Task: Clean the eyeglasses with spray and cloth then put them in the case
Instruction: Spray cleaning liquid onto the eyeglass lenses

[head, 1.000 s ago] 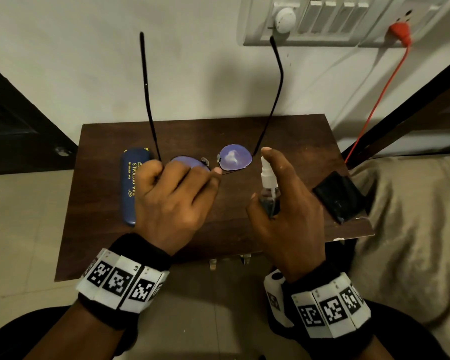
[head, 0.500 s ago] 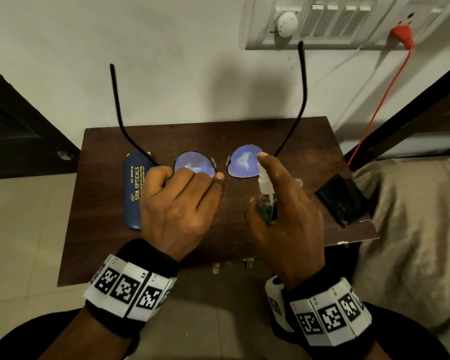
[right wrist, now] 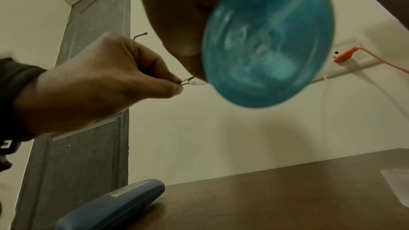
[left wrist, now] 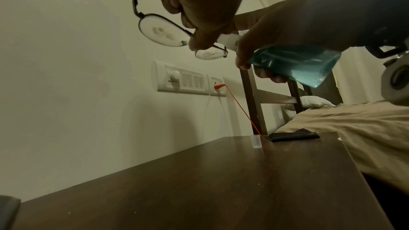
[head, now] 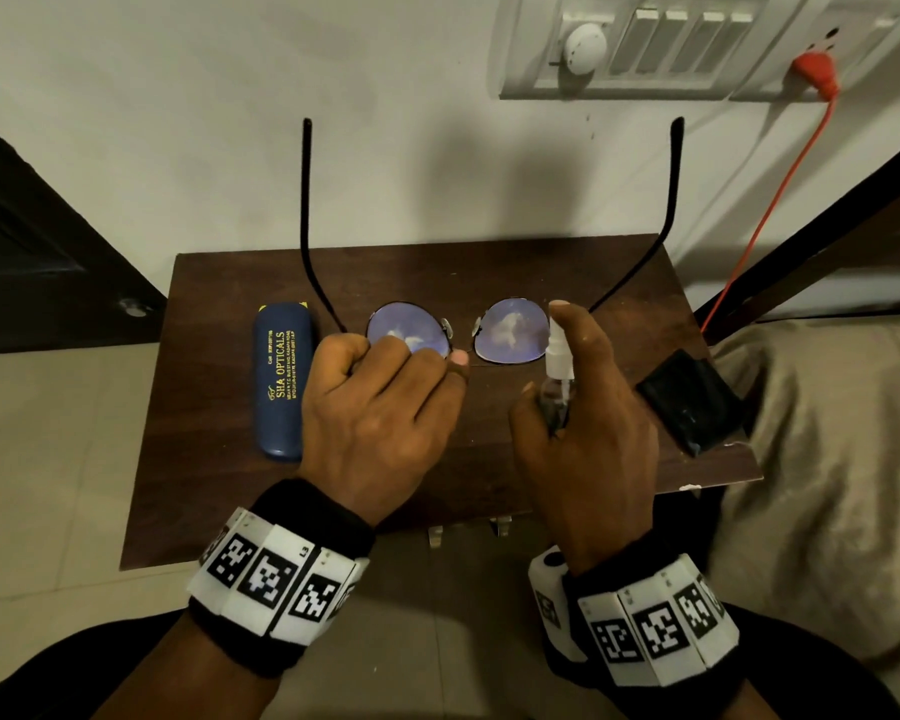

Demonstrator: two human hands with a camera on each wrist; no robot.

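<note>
Above the dark wooden table (head: 219, 407), thin black-framed round eyeglasses (head: 510, 332) lie crosswise, temples pointing toward the wall. Left hand (head: 380, 407) pinches their bridge; right hand (head: 588, 433) grips an upright blue-liquid spray bottle (left wrist: 294, 64) just beside the right lens.

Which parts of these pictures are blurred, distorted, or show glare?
Head view: white glare patches on both lenses of the eyeglasses, and the switchboard bends from wide-angle distortion. Right wrist view: the spray bottle base is close and blurred. Left wrist view: dim, with the hands dark against the wall.
</note>
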